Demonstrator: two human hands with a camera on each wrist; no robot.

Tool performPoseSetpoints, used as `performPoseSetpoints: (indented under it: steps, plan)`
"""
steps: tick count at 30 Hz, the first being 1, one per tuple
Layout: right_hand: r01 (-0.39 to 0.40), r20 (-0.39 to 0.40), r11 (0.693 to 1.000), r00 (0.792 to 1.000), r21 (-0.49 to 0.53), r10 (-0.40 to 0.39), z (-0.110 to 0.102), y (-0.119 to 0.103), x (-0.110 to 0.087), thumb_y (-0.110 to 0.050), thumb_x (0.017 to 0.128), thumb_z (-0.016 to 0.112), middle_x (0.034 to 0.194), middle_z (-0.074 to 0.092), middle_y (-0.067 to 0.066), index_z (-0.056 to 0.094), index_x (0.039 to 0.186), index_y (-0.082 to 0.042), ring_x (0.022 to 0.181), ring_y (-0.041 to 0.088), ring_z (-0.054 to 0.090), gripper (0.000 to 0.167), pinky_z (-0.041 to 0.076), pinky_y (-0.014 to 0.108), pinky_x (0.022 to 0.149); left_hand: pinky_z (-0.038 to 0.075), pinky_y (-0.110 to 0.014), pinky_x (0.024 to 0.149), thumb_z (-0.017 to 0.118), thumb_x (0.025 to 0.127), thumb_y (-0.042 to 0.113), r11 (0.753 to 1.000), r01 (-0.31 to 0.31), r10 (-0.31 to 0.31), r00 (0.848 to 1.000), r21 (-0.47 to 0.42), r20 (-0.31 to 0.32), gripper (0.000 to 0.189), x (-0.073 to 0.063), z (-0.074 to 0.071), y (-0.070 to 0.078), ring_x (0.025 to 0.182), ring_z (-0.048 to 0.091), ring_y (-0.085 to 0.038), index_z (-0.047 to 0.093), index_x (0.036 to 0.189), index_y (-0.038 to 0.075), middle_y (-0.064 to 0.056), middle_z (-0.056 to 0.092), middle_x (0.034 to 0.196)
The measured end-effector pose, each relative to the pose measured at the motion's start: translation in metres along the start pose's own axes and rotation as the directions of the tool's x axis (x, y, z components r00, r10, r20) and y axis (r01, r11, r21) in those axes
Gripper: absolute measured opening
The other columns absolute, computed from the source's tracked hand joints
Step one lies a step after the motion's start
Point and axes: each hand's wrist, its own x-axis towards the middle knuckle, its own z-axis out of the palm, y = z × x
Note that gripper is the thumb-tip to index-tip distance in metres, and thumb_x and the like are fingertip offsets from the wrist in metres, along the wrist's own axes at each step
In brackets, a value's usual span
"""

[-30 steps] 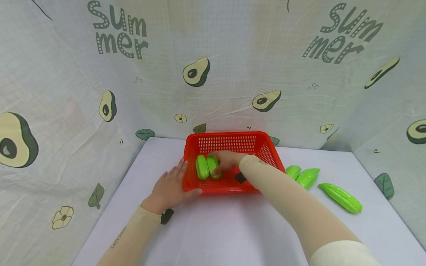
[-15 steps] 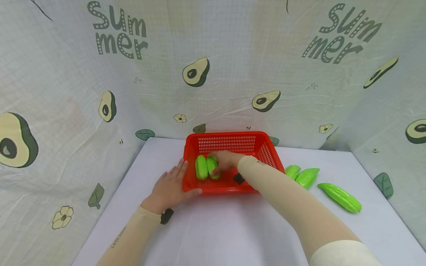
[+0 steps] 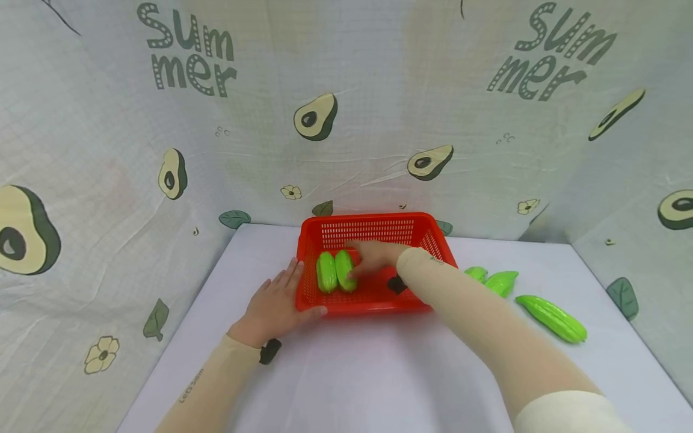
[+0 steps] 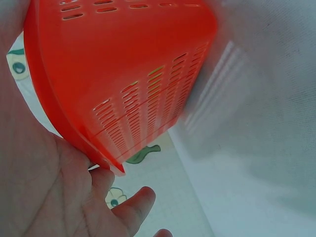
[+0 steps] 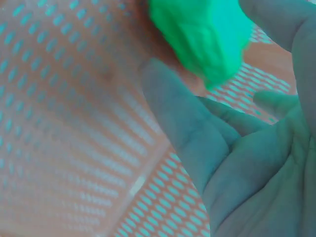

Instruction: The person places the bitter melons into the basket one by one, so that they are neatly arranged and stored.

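A red plastic basket (image 3: pixel 368 309) with slotted walls stands at the back of the white table. Inside it, at the left, two green ridged gourds (image 3: pixel 326 272) lie side by side. Just right of the second gourd (image 3: pixel 344 270) is my right hand (image 3: pixel 376 255), its thumb and fingers spread. In the right wrist view a gap shows between these fingers and the bright green gourd (image 5: pixel 207 44). My left hand (image 3: pixel 273 308) rests on the basket's front left corner, fingers straight along the side and thumb on the front rim. The left wrist view shows that palm (image 4: pixel 54 192) at the rim.
On the table right of the basket lie several more green gourds: one (image 3: pixel 552 319) by itself, another (image 3: pixel 502 282) near the forearm, and one (image 3: pixel 476 273) partly hidden by the sleeve. A cloth printed with avocados (image 3: pixel 316 117) hangs behind and at both sides.
My right hand has let go of the right-hand gourd in the basket and moved slightly to the right, its fingers wider apart. The left hand has kept its place on the basket.
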Motion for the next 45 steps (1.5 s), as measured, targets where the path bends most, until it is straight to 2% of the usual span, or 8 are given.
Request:
performPoseSetpoints:
  steps: [6,12,18,24,31,37,41,45]
  plan:
    - [0.068,-0.026,0.998,0.997,0.015,-0.067,-0.036,0.008,-0.043,-0.034,0.091,0.074,0.149,0.047,0.01,0.03,0.158,-0.023,0.132,0.028,0.049,0.081,0.042,0.047,0.105,0.028,-0.064,0.11,0.051,0.082,0.081,1.0,0.005,-0.005,1.0,-0.003,-0.006,0.114,0.001,0.0,-0.002,0.142,0.03,-0.043,0.017,0.159,0.004,-0.016,0.015,0.164]
    - [0.123,-0.098,0.988,0.989,0.089,-0.115,-0.055,0.032,-0.122,-0.028,0.09,0.076,0.146,0.048,0.01,0.032,0.157,-0.026,0.116,0.027,0.061,0.079,0.055,0.038,0.089,0.028,-0.063,0.11,0.05,0.082,0.081,1.0,0.003,-0.003,1.0,-0.006,-0.015,0.114,0.001,0.003,-0.004,0.142,0.03,-0.043,0.017,0.159,0.004,-0.016,0.015,0.164]
    - [0.094,-0.193,0.989,0.979,0.11,-0.072,-0.046,0.075,-0.206,-0.031,0.091,0.075,0.148,0.047,0.01,0.038,0.154,-0.022,0.12,0.034,0.057,0.074,0.056,0.032,0.084,0.028,-0.062,0.111,0.05,0.081,0.082,1.0,0.007,-0.007,1.0,-0.008,-0.013,0.115,0.001,0.004,-0.002,0.143,0.029,-0.043,0.016,0.159,0.004,-0.015,0.014,0.165]
    - [0.037,-0.283,0.999,0.959,0.011,-0.032,-0.025,0.119,-0.264,-0.039,0.091,0.073,0.144,0.049,0.018,0.04,0.153,-0.018,0.115,0.032,0.062,0.074,0.057,0.043,0.085,0.027,-0.062,0.111,0.05,0.081,0.083,1.0,0.01,-0.01,1.0,-0.003,-0.011,0.115,0.0,0.004,-0.002,0.143,0.029,-0.042,0.015,0.16,0.005,-0.014,0.013,0.165]
    - [-0.091,-0.366,0.994,0.928,-0.06,0.063,-0.004,0.159,-0.292,-0.043,0.087,0.077,0.143,0.05,0.021,0.047,0.148,-0.014,0.118,0.045,0.056,0.074,0.055,0.054,0.083,0.027,-0.062,0.112,0.051,0.082,0.081,1.0,0.005,-0.005,1.0,-0.004,-0.013,0.114,0.0,0.003,-0.001,0.143,0.029,-0.043,0.016,0.159,0.004,-0.015,0.014,0.165]
    - [-0.13,-0.423,0.977,0.905,-0.169,0.047,0.008,0.187,-0.3,-0.033,0.082,0.083,0.138,0.051,0.027,0.052,0.141,-0.007,0.12,0.05,0.05,0.072,0.049,0.063,0.086,0.027,-0.062,0.111,0.051,0.082,0.081,1.0,-0.001,0.001,1.0,-0.015,-0.021,0.114,0.0,0.003,-0.002,0.143,0.029,-0.043,0.017,0.159,0.004,-0.015,0.014,0.165]
    - [-0.172,-0.415,0.965,0.906,-0.196,0.077,0.015,0.206,-0.301,-0.03,0.082,0.083,0.137,0.047,0.034,0.052,0.14,-0.007,0.119,0.056,0.048,0.07,0.045,0.068,0.087,0.027,-0.062,0.111,0.048,0.081,0.083,1.0,0.003,-0.004,1.0,-0.011,-0.023,0.116,0.0,0.005,-0.004,0.143,0.029,-0.043,0.016,0.159,0.004,-0.015,0.014,0.165]
    - [-0.216,-0.39,0.964,0.91,-0.155,0.141,0.023,0.221,-0.303,-0.026,0.083,0.081,0.138,0.044,0.037,0.051,0.141,-0.006,0.119,0.059,0.045,0.068,0.044,0.07,0.087,0.026,-0.062,0.112,0.047,0.081,0.085,1.0,0.003,-0.004,1.0,-0.009,-0.016,0.116,0.001,0.006,-0.004,0.143,0.028,-0.043,0.015,0.159,0.005,-0.014,0.013,0.165]
